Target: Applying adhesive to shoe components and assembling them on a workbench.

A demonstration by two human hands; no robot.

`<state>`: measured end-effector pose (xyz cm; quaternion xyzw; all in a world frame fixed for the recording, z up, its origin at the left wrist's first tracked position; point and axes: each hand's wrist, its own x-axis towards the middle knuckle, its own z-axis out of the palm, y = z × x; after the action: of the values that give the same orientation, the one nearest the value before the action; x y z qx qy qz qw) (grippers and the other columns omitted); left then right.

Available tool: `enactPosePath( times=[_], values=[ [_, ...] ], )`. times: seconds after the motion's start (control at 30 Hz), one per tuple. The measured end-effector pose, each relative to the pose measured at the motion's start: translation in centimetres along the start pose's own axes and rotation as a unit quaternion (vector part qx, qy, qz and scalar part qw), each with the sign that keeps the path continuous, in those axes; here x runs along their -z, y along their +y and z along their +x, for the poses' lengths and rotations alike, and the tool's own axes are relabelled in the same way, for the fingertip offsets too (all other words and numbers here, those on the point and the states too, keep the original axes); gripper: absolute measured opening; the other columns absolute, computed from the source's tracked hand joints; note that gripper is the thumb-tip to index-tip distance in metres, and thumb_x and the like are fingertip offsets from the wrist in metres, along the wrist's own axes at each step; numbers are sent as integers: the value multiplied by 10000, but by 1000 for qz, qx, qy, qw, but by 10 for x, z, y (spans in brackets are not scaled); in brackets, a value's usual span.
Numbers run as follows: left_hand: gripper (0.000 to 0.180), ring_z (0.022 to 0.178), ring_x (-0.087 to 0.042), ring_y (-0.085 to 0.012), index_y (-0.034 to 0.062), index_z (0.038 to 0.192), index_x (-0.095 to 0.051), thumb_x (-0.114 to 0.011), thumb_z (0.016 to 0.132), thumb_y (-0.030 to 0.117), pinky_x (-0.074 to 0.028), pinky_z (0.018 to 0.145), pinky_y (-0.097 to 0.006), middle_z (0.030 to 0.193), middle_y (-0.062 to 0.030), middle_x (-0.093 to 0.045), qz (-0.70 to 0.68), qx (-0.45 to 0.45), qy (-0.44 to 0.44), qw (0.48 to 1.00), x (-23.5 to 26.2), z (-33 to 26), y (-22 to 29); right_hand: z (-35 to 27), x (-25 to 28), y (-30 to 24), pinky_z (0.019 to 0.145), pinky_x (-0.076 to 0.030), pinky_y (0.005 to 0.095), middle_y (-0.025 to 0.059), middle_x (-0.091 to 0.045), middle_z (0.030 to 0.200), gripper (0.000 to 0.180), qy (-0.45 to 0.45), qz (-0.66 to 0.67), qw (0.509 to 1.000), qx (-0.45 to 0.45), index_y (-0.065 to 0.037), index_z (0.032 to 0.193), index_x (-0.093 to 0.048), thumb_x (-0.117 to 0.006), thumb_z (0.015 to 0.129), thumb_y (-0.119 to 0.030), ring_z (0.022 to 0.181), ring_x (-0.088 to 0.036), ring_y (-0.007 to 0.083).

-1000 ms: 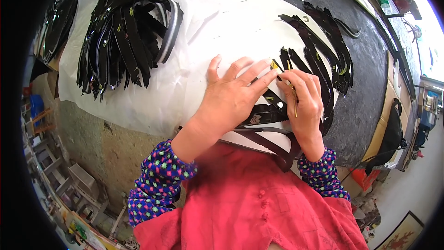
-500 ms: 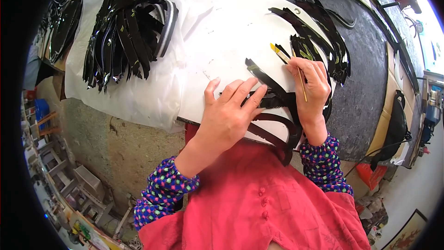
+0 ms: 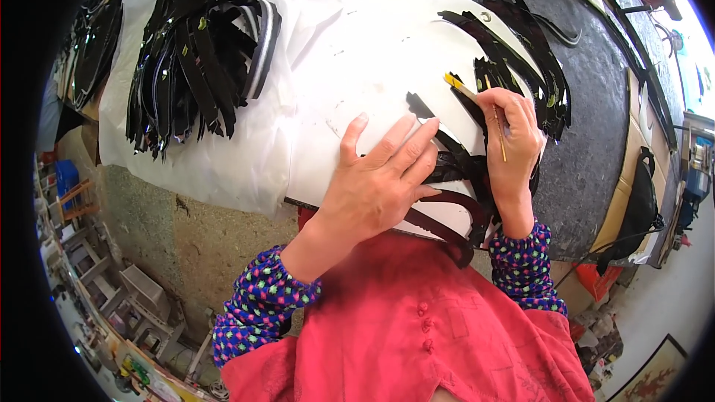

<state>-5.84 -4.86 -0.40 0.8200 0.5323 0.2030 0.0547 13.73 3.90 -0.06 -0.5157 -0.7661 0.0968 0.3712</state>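
My left hand [image 3: 387,167] rests palm down with its fingers spread, lying over black curved strips [image 3: 447,212] at the near edge of the white board [image 3: 350,67]. The thumb touches one strip. A flat dark end [image 3: 418,104] of another strip sticks out beyond the fingertips. My right hand [image 3: 512,130] is closed around a small brush [image 3: 463,88] with yellow bristles. It also grips a thin stick [image 3: 500,128] that points down along the palm. The brush tip is just above the board, left of several black strips [image 3: 514,78].
A big bundle of black strips [image 3: 197,52] lies on white plastic sheeting [image 3: 216,164] at the left. More strips [image 3: 547,82] lie at the board's right edge. The dark tabletop [image 3: 596,97] extends right, with a black pouch [image 3: 637,205] near its far-right edge.
Both hands have shifted slightly to the right, and my left fingers have spread wider over the strips. My right hand keeps its grip on the brush and stick.
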Motion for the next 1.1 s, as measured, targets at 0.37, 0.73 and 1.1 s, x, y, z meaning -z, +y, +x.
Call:
enactPosePath(
  times=[0.37,0.73,1.1],
  values=[
    [618,1337,-487,-184,146,1311,-619,-587,899,604,-197,1138,-562,1474,14,-531,-14,2,-39,999,3,-2,-10,-16,5,-39,744,-513,237,55,-672,949,113,-117,156,978,-80,4,1015,-680,-691,911,48,846,-641,115],
    [635,1245,-462,-189,184,1264,-624,-476,922,697,-207,1111,-522,1500,22,-504,10,25,-32,999,2,-2,-17,-17,-5,-35,741,-548,346,121,-688,947,250,-106,85,991,10,-5,1008,-684,-686,790,117,853,-663,279],
    [679,1236,-469,-175,170,1305,-596,-489,904,708,-184,1133,-527,1507,36,-502,-9,48,-44,998,4,0,-18,-27,-9,-32,737,-553,368,139,-692,980,304,-85,64,992,72,17,1002,-705,-722,707,87,878,-663,308]
  ],
)
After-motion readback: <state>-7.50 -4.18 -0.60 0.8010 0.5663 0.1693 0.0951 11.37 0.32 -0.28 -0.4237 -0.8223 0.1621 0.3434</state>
